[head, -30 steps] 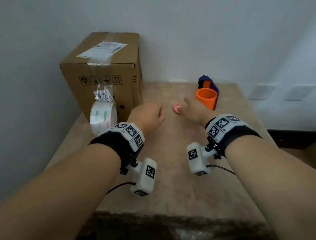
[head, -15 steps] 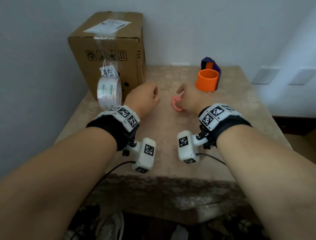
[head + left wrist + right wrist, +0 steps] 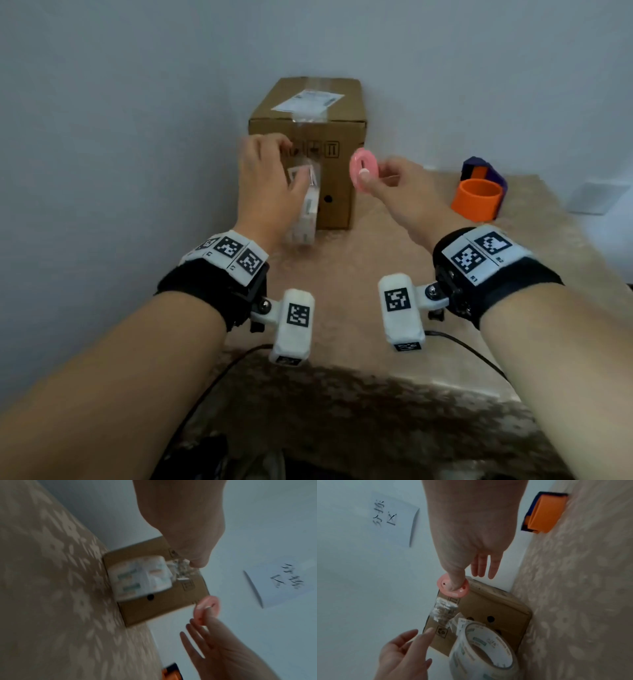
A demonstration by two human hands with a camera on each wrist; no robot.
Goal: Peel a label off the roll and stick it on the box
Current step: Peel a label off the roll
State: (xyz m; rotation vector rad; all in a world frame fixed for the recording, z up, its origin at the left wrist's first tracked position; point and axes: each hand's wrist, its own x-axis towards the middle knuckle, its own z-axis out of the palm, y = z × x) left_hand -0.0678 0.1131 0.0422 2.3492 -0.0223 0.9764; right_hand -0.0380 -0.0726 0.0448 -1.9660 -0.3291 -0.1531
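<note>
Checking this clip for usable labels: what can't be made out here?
- Head view: the left hand covers and blurs the label roll; contact unclear.
- Left wrist view: motion blur smears the roll's print.
- Head view: text on the box top label is too small.
- Right hand pinches a pink disc; its purpose is unclear.

I read this as a makeshift packing or sorting corner in a plain room, not a fitted workshop. A taped cardboard shipping box (image 3: 329,171) with a printed shipping label (image 3: 308,101) on top and handling symbols on its front stands on a small table (image 3: 359,308) covered in a beige floral-patterned cloth, pushed against bare pale walls. A sheet of paper with handwritten characters (image 3: 393,519) is stuck to the wall. I cannot read them with confidence.
</note>
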